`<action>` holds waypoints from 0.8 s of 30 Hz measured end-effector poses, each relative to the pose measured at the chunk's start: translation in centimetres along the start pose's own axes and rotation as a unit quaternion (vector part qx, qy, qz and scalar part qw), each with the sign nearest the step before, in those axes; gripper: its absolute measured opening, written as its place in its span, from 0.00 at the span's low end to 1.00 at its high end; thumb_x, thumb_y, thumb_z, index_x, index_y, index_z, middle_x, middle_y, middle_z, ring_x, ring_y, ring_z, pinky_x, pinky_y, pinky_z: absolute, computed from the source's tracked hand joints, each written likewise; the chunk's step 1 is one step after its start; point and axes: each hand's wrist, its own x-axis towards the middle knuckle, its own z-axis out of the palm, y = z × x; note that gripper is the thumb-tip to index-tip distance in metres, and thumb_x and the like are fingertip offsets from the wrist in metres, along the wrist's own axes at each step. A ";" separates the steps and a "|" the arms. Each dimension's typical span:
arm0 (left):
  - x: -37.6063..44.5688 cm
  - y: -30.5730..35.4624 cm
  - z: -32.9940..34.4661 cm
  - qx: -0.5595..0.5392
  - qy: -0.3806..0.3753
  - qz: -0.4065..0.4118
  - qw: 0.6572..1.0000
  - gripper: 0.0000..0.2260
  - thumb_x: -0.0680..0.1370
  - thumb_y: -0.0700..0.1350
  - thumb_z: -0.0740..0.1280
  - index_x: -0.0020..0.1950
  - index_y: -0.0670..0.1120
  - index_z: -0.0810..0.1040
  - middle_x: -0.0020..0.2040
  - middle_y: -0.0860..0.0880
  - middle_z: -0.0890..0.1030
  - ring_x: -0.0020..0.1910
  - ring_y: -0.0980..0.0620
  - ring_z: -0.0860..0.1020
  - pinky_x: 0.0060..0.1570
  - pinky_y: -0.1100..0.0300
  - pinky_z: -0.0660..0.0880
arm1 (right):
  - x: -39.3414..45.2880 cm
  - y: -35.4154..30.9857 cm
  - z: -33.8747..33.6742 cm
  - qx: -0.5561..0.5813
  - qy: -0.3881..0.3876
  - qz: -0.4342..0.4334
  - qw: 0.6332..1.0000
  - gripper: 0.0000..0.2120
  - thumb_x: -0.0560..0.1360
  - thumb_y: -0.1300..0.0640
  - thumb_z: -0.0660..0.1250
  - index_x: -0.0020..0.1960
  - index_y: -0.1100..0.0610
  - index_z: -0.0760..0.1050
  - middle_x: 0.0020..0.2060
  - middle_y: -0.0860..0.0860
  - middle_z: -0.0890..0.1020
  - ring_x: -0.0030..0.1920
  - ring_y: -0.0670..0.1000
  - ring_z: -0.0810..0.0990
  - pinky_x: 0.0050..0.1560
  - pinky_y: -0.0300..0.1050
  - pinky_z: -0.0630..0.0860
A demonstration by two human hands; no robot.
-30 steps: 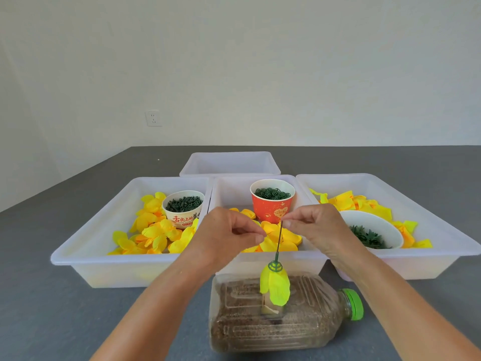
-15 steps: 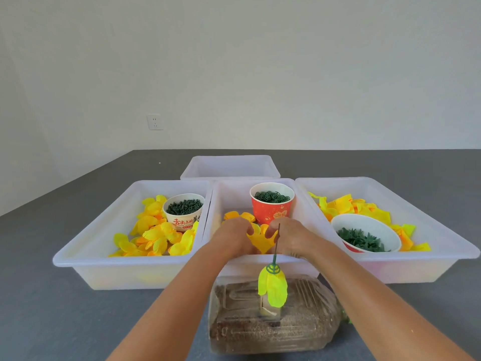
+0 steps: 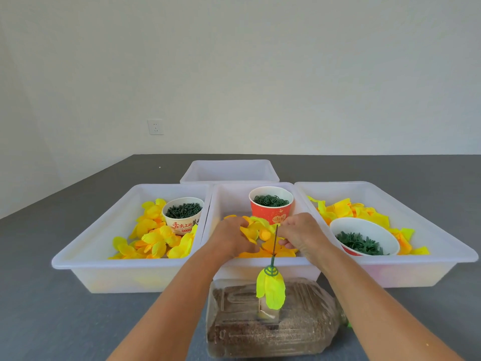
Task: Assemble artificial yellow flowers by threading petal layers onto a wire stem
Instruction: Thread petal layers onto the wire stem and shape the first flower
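Left hand [image 3: 231, 237] and right hand [image 3: 302, 234] both in middle tray [image 3: 260, 263], curled fingers pinching yellow petals [image 3: 256, 230].

Bare grey counter [image 3: 65, 295] lies open at the left edge; 3 white plastic trays [image 3: 86, 261] wall off the middle, a sand-filled clear plastic bottle [image 3: 273, 324] blocking the near edge.
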 end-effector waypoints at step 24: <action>-1.3 0.8 -1.3 -0.328 0.044 0.010 0.944 0.06 0.73 0.32 0.69 0.41 0.43 0.80 0.38 0.45 0.79 0.41 0.48 0.76 0.49 0.53 0.75 | -1.3 -0.8 -1.5 0.262 -0.094 -0.009 0.960 0.11 0.69 0.59 0.73 0.51 0.54 0.78 0.40 0.50 0.83 0.40 0.48 0.80 0.37 0.40 0.75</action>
